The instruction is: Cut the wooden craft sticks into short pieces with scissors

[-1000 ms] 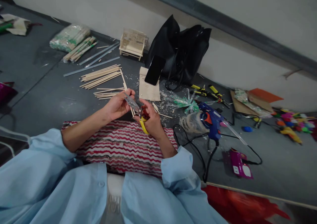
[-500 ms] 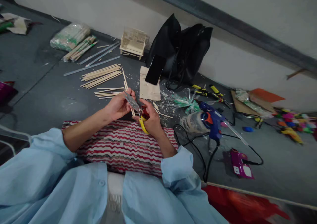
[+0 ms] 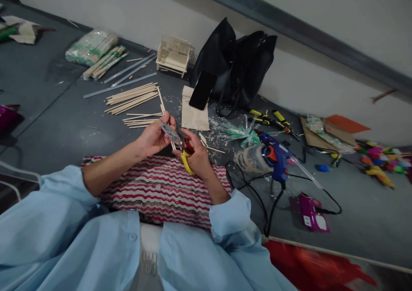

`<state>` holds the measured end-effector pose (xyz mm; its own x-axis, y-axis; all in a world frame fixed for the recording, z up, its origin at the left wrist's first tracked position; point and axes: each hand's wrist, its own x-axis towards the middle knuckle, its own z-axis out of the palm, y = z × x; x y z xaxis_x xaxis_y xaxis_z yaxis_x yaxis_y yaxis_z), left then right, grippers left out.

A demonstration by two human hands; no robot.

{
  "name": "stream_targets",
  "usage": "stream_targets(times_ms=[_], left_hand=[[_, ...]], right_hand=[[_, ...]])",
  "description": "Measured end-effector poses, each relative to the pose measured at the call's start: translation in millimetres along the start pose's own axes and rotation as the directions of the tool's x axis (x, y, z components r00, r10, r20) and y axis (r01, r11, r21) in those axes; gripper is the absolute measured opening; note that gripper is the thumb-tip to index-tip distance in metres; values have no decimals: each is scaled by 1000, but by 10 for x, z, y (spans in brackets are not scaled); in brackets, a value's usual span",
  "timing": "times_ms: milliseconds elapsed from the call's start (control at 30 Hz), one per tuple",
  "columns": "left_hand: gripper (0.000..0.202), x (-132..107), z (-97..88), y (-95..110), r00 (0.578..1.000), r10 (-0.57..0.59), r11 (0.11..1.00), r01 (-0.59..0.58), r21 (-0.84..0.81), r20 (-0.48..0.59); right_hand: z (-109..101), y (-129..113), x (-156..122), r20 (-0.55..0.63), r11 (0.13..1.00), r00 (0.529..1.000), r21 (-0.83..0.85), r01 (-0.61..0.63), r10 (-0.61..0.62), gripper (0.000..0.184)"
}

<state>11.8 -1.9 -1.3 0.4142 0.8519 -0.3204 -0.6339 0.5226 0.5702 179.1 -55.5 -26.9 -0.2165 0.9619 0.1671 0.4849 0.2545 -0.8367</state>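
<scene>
My left hand (image 3: 153, 137) pinches one end of a thin clear stick (image 3: 169, 132), held slanting toward my right hand. My right hand (image 3: 197, 156) is closed round the handles of red and yellow cutters (image 3: 186, 153), whose jaws meet the stick's other end. Both hands hover over the far edge of a red and white striped cloth (image 3: 154, 190) on the grey floor. A thin wooden stick (image 3: 164, 114) lies on the floor under the hands.
A blue glue gun (image 3: 274, 156) with a black cord lies to the right, beside a purple pack (image 3: 310, 212). Loose wooden sticks (image 3: 131, 97), a small stick-built bench (image 3: 173, 54), a black bag (image 3: 236, 68) with a phone (image 3: 202, 89) leaning on it, and yellow-handled pliers (image 3: 269, 119) lie beyond.
The hands stay in the same place, with the clear stick still at the cutters. Only the view has shifted slightly.
</scene>
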Motion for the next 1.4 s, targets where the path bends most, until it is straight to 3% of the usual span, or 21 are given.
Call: stream_targets(times_ms=[400, 667, 833, 1133, 1267, 1400], left_hand=[[44, -54, 96, 35, 1000, 5, 1000, -6, -24, -21], [44, -52, 63, 19, 996, 48, 998, -44, -50, 71], [41, -49, 43, 37, 994, 93, 996, -92, -19, 60], [43, -25, -10, 146, 988, 112, 991, -119, 55, 109], [44, -20, -21, 178, 994, 69, 991, -78, 109, 81], [43, -30, -61, 198, 989, 49, 966, -83, 244, 142]], right_hand=[[-2, -14, -6, -9, 996, 1000, -85, 25, -26, 59], [11, 32, -11, -12, 988, 998, -140, 64, -66, 58], [-21, 22, -2, 2, 996, 999, -70, 47, -47, 56], [-108, -106, -6, -205, 1000, 979, 23, 3, 1, 44], [-141, -153, 7, -250, 999, 967, -2, -42, 40, 45], [-163, -103, 45, -269, 998, 961, 2, -65, 63, 48]])
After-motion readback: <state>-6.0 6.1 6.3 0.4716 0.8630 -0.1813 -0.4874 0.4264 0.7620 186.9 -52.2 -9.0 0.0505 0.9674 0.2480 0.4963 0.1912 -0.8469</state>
